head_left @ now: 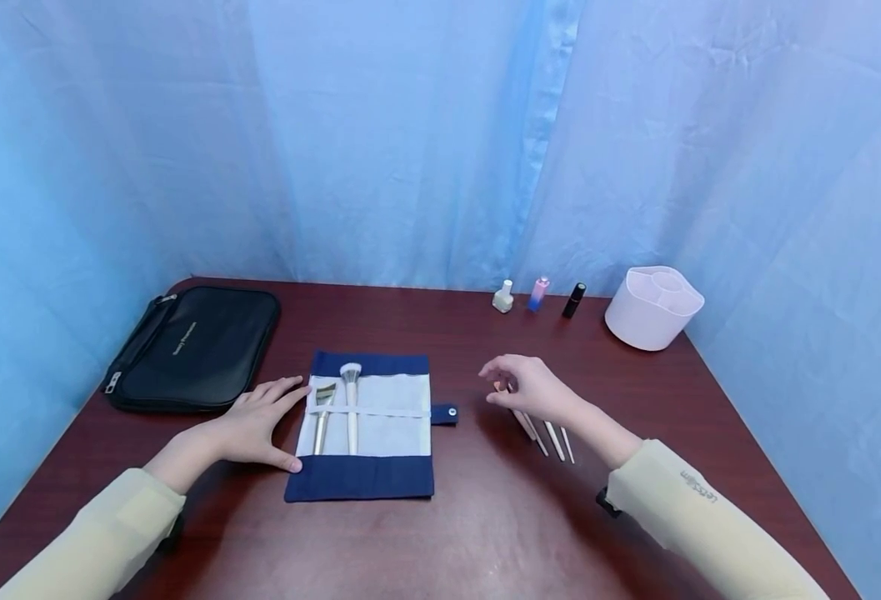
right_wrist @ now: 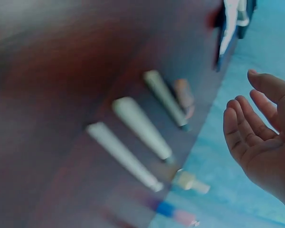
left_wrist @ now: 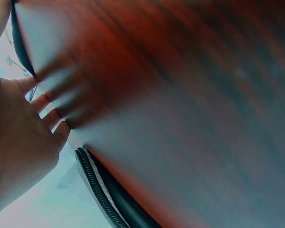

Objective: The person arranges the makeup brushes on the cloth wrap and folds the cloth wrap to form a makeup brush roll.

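Note:
A navy and white brush roll [head_left: 391, 479] lies unfolded on the table. Tucked under its elastic band are a flat-tipped makeup brush [head_left: 322, 427] and a white-handled fluffy brush [head_left: 352, 410]. My left hand [head_left: 248, 425] rests at the roll's left edge, fingers spread, the thumb touching its lower left corner. To the right, my right hand [head_left: 528, 388] hovers over several loose makeup brushes [head_left: 554, 442], its fingers loosely bent and partly covering their heads. In the right wrist view the hand [right_wrist: 261, 128] holds nothing, and the pale brush handles [right_wrist: 141, 128] lie apart from it, blurred.
A black zipped case [head_left: 192, 350] lies at the back left. Along the back stand a nail polish bottle [head_left: 503, 298], a pink and blue tube [head_left: 538, 294], a black tube [head_left: 573, 301] and a white divided holder [head_left: 650, 312]. Blue curtains [head_left: 410, 150] hang behind the table.

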### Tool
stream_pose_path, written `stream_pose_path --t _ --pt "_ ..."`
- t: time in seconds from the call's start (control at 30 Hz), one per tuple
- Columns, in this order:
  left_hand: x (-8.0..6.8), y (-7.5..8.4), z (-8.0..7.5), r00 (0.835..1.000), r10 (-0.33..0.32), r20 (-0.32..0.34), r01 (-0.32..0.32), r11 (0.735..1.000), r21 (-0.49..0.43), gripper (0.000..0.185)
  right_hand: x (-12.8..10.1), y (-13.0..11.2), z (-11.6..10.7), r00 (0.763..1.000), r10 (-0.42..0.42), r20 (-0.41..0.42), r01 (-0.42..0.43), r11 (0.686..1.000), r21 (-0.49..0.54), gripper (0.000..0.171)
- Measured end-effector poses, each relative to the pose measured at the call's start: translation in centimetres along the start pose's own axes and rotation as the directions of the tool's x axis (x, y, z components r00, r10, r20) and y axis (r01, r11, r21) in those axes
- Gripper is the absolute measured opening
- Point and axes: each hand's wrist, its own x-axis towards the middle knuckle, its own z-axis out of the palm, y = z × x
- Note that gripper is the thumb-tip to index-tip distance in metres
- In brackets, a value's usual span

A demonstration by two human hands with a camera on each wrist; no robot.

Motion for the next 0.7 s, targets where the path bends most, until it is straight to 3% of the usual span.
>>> stream_pose_path --t 0.37,0.7 --pt "0.0 -0.2 0.4 1.000 0.011 -0.023 -0.011 1.000 -0.012 0.112 -1.8 2.2 0.9 0.999 0.038 0.004 -0.037 0.993 -0.112 0.027" --pt "0.1 -0.2 0.3 1.000 -0.009 0.006 0.009 1.000 -0.017 0.113 -1.3 2.8 1.6 0.998 0.060 0.017 -0.058 0.993 -0.105 0.023"
